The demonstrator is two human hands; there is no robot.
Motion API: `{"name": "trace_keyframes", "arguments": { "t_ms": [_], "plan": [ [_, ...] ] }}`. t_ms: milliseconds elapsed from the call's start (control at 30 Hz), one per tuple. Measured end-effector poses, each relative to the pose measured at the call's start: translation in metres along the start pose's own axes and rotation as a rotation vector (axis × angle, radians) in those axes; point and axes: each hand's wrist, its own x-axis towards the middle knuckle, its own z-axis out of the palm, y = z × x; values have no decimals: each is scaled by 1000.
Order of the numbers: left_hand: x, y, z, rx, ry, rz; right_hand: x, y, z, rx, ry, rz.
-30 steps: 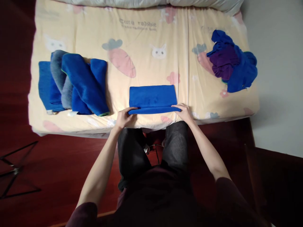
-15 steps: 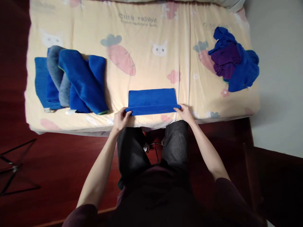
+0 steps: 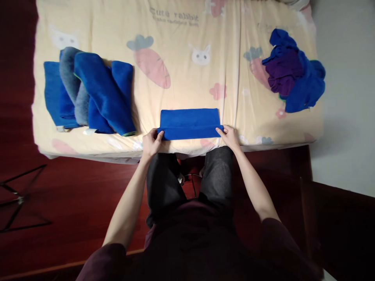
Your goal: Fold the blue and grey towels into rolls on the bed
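Note:
A folded blue towel (image 3: 190, 123) lies near the front edge of the bed (image 3: 181, 50). My left hand (image 3: 152, 143) pinches its near left corner. At the near right corner my right hand (image 3: 229, 137) pinches the towel too. The near edge is lifted and rolled over, so a narrow fold lies along the front of the towel.
A row of folded blue and grey towels (image 3: 88, 93) lies at the left of the bed. A heap of unfolded blue and purple cloths (image 3: 295, 76) sits at the right. The bed cover has carrot and rabbit prints. Dark red floor (image 3: 58, 203) surrounds my legs.
Both hands have lifted the towel's near edge and carried it away from me, folding it over; the towel now looks narrower front to back.

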Motion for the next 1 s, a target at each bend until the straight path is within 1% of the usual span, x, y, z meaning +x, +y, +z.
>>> {"name": "trace_keyframes", "arguments": {
  "t_ms": [100,200,400,633,767,867,933,1000],
  "plan": [
    [0,0,1,14,20,9,1,3,2,-76,50,0],
    [1,0,1,29,36,17,2,7,4,-106,76,-6],
    [1,1,3,30,61,2,2,7,8,-100,110,-28],
    [-2,3,3,55,66,5,1,8,8,-56,111,-29],
    [-4,1,9,47,78,2,0,10,14,-81,143,-38],
    [-8,2,16,74,123,71,-2,9,22,-170,229,-59],
    [-11,5,20,117,188,159,-4,7,25,-281,299,-134],
    [-13,7,21,168,215,255,-7,5,25,-399,337,-240]
  ]
}}
